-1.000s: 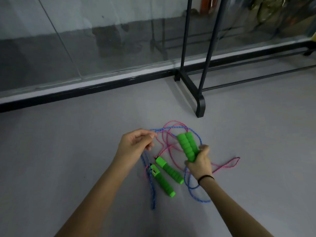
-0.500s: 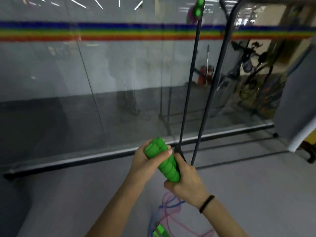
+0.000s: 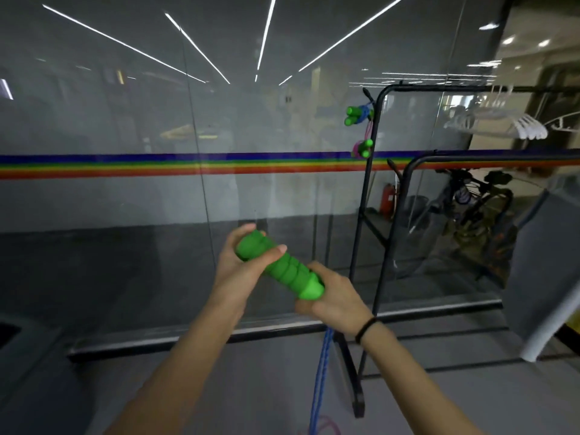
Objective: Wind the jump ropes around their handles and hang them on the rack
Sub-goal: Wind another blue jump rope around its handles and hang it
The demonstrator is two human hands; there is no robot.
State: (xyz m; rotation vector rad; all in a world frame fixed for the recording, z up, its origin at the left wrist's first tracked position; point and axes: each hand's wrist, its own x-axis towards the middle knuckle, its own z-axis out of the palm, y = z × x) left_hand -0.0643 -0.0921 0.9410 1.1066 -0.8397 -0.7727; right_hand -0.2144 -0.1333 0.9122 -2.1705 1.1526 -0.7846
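Observation:
Both my hands hold a pair of green foam handles [image 3: 284, 268] pressed side by side, in the middle of the view. My left hand [image 3: 240, 271] grips their upper end. My right hand [image 3: 332, 301] grips their lower end. A blue rope [image 3: 321, 372] hangs from under my right hand down to the floor, where a pink loop [image 3: 329, 426] lies. On the black rack [image 3: 373, 189], two wound ropes with green handles hang from side hooks: one with blue cord [image 3: 357, 114] and below it one with pink cord [image 3: 362, 148].
A glass wall with a rainbow stripe [image 3: 188, 164] runs across the back. The rack's black foot [image 3: 354, 381] stands on the grey floor to the right of the hanging rope. White hangers [image 3: 502, 124] hang on the rack's top bar. A white post [image 3: 552, 321] leans at the right edge.
My view has risen from the floor to the rack's top. The handles have been lifted off the floor and my left hand moved from the rope to their upper end.

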